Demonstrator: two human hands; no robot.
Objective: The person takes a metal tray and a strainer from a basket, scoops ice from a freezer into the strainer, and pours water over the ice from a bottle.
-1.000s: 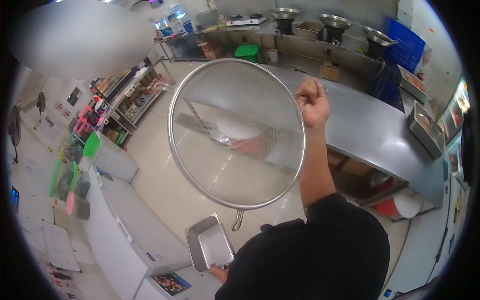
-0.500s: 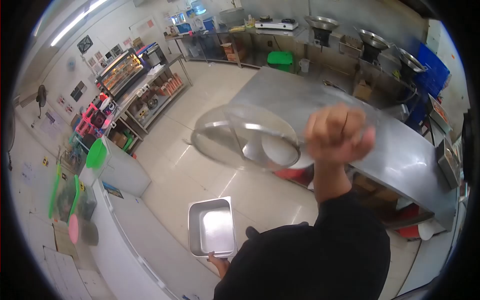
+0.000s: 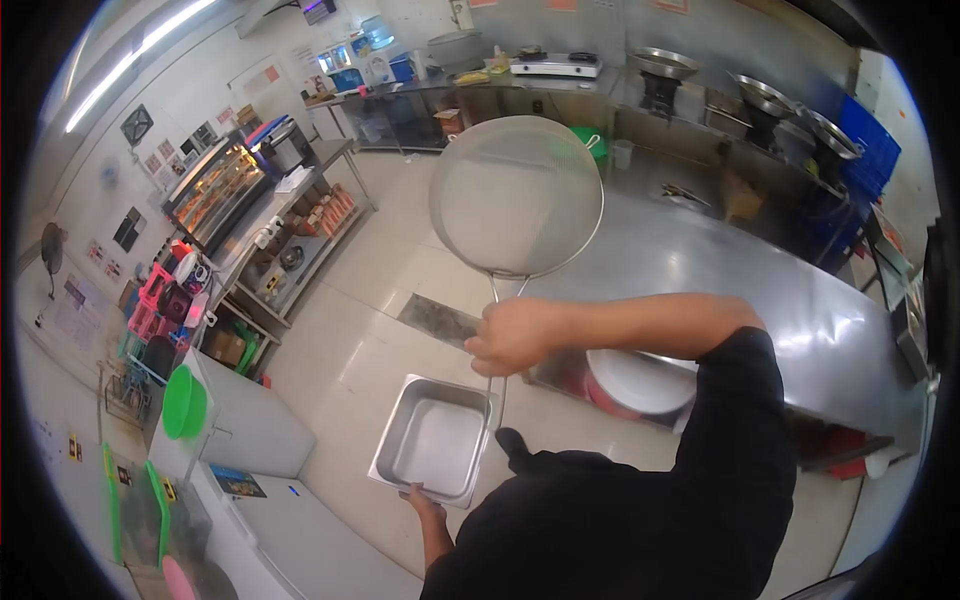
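A large round wire-mesh strainer [image 3: 517, 200] is held up in front of me, its mesh facing me. My right hand [image 3: 522, 335] is closed round its handle, the end of which hangs below the fist near the pan's right rim; whether they touch I cannot tell. Lower down, my left hand [image 3: 425, 500] grips the near rim of a deep rectangular stainless steel pan [image 3: 436, 440]. The pan's inside is bare metal, and it is held over the floor.
A steel worktable [image 3: 740, 260] extends along the right, with a white basin [image 3: 640, 382] under its edge. White chest freezers [image 3: 300, 520] stand at the lower left. Farther back are a food display case [image 3: 220, 190], a gas stove [image 3: 555, 68] and several woks [image 3: 665, 62].
My right hand has moved left and down. The strainer has swung from a blurred sideways tilt to upright, mesh facing me. The left hand still holds the pan, now slightly turned.
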